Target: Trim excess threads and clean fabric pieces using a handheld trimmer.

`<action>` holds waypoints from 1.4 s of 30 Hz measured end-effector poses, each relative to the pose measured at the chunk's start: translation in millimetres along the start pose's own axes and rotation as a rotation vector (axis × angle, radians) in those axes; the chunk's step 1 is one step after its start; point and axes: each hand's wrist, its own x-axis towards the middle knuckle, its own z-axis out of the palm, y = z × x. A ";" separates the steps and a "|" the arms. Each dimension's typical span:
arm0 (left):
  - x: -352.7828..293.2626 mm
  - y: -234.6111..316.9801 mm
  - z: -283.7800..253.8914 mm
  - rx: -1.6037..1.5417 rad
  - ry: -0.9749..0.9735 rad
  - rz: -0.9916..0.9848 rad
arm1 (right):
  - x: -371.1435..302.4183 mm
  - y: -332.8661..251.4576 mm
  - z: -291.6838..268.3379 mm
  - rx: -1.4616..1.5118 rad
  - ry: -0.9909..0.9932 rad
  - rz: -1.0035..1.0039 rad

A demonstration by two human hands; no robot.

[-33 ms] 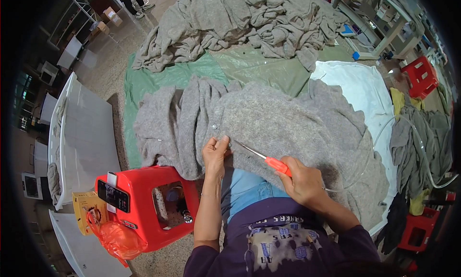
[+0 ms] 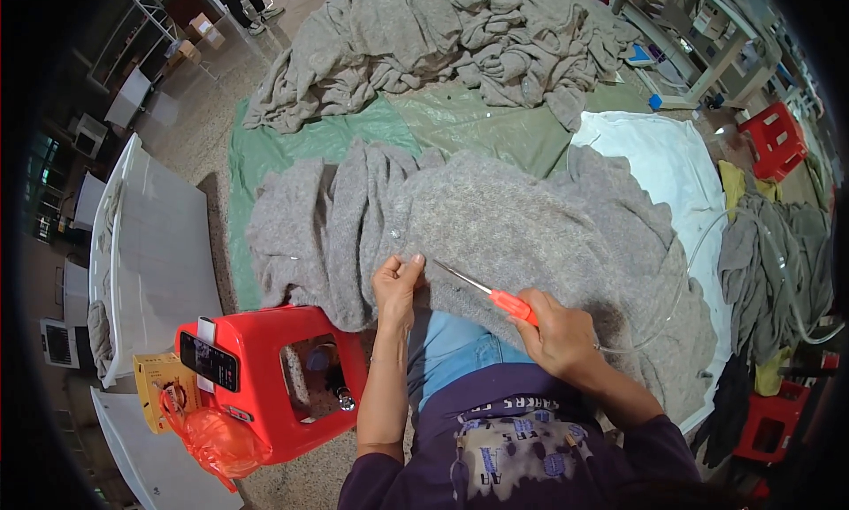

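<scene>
Grey knitted fabric lies in folds over my lap and the ground in front of me. My left hand pinches its near edge between thumb and fingers. In my right hand is an orange-handled tool with a thin metal shaft. The shaft points left and away from me, its tip just right of my left thumb, over the fabric. Whether the tip touches the cloth I cannot tell. From behind my right hand a clear hose curves off to the right. A small shiny spot shows on the fabric beyond my left thumb.
On my left stands a red stool with a phone, an orange plastic bag and a yellow box by it. A large grey fabric heap lies ahead on green sheeting. White bins line the left.
My left thumb and the tool's tip have shifted very slightly toward me and to the right. Everything else looks the same.
</scene>
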 end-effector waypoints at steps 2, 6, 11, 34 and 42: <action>-4.5 -2.6 -3.7 0.104 -0.013 -0.013 | -4.8 1.0 -0.6 0.004 -0.019 0.008; -3.2 -9.4 -7.9 0.082 0.022 -0.002 | -9.1 0.9 1.4 -0.031 -0.093 -0.042; -10.2 -6.5 2.4 0.039 0.011 0.046 | -7.8 -1.3 2.8 -0.021 -0.038 -0.032; -33.5 -10.3 -8.3 -0.005 -0.115 -0.204 | -42.0 4.3 -26.8 -0.046 0.001 -0.039; -46.7 9.2 -14.7 -0.029 -0.340 -0.308 | -41.4 6.3 -20.2 -0.037 0.005 -0.056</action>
